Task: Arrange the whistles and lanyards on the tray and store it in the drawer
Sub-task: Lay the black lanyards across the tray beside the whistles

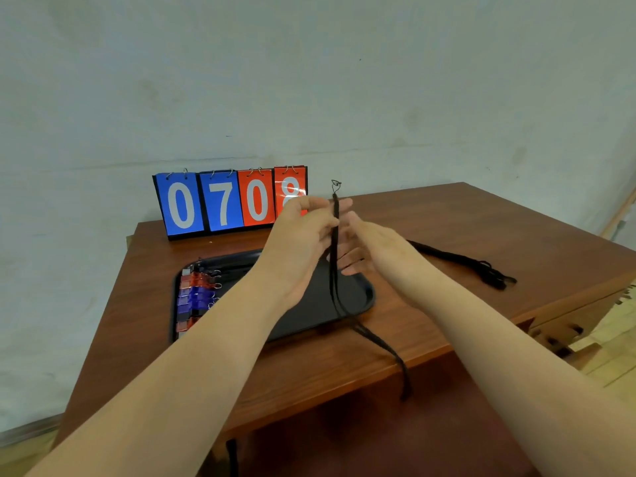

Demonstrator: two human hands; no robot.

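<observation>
Our left hand [303, 232] pinches a black lanyard [333, 287] upright above the tray [370, 294]. Our right hand [373, 247] hovers beside it, fingers relaxed.

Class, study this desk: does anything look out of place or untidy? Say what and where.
The black cord lanyard held up by the left hand trails across the black plastic tray and dangles off the brown wooden table's front edge. A second bundle of black lanyards lies off the tray, on the table to its right.
</observation>
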